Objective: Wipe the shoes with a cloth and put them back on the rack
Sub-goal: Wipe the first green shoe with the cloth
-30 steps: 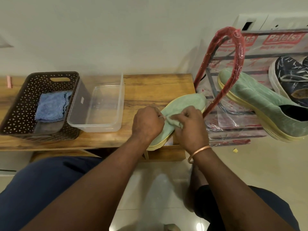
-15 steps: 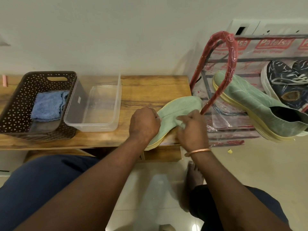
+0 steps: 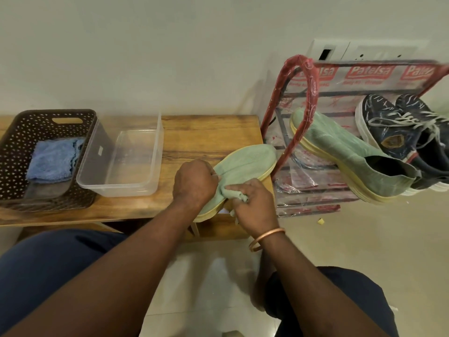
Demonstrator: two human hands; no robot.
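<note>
Green shoe [image 3: 245, 161] on the wooden bench's [image 3: 209, 132] right end, toe near the shoe rack [image 3: 312, 93], which bears its mate [image 3: 340, 152] and navy sneakers [image 3: 401, 127]. A clear container [image 3: 121, 166] sits further left. The left hand [image 3: 194, 181] grips the upper, fingers curled. The right hand [image 3: 252, 205] pinches a green cloth [image 3: 237, 195] against its side.

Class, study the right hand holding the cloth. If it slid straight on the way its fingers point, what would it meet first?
Probably the left hand, which grips the green shoe just ahead of it. The right hand points up and left, its cloth against the shoe.
</note>
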